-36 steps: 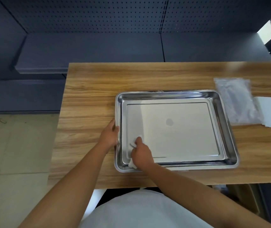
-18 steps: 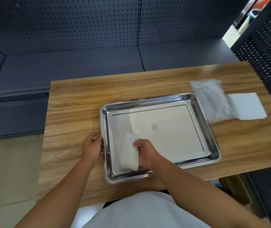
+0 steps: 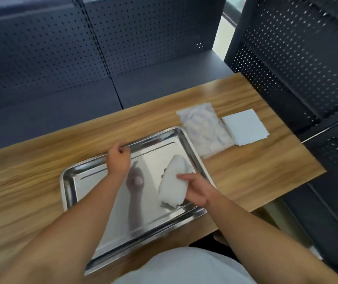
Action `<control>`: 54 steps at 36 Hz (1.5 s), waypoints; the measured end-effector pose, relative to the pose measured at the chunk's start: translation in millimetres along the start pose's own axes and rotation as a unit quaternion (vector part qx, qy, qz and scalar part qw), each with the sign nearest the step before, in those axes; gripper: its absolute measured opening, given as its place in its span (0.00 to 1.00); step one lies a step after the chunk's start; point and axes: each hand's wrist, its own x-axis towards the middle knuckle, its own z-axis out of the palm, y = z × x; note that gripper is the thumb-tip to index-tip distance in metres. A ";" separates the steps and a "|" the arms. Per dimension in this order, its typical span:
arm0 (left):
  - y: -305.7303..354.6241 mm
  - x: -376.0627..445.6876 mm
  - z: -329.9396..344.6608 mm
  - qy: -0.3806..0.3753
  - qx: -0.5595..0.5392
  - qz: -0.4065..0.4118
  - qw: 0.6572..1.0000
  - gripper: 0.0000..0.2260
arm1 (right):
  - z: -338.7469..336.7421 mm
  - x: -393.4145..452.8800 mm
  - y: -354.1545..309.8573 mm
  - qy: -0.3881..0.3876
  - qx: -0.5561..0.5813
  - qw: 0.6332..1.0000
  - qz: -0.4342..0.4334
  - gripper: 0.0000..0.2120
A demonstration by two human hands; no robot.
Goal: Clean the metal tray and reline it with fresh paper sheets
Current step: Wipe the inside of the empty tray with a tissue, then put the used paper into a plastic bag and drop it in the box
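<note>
Tray [image 3: 69, 181] rotated (left hand [image 3: 118, 159] now grips far rim).

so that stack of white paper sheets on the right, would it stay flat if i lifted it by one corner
Probably not. The paper sheets look thin and lie loosely stacked, edges slightly offset, so they would likely droop and fan apart. They seem light, and may slide easily on the smooth wooden table. Supporting them from beneath would likely work better.

Left hand [image 3: 118, 160] grips tray [image 3: 67, 181] far rim; right hand [image 3: 196, 191] presses white cloth [image 3: 173, 181] inside
</note>
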 end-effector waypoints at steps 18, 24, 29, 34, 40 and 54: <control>88.6 -72.7 268.9 -0.302 0.486 0.212 0.793 0.35 | -168.0 -98.4 -129.6 0.264 0.079 0.961 -0.032 0.09; 77.4 -73.7 278.3 -0.273 0.519 0.222 0.779 0.37 | -197.0 -103.4 -136.1 0.327 0.062 0.943 0.013 0.09; 93.1 -68.0 276.0 -0.280 0.544 0.246 0.752 0.16 | -195.6 -98.1 -149.3 0.322 0.058 0.945 -0.011 0.06; 108.2 -72.9 260.0 -0.230 0.506 0.260 0.790 0.09 | -176.8 -92.6 -159.5 0.306 0.025 0.952 -0.012 0.04; 131.1 -72.9 227.0 -0.234 0.274 0.191 0.913 0.08 | -151.7 -86.3 -153.2 0.373 -0.035 0.920 -0.113 0.10; 146.7 -70.1 68.5 -0.322 -0.313 -0.101 0.888 0.02 | -63.0 -68.4 -115.6 0.068 0.110 0.983 -0.130 0.07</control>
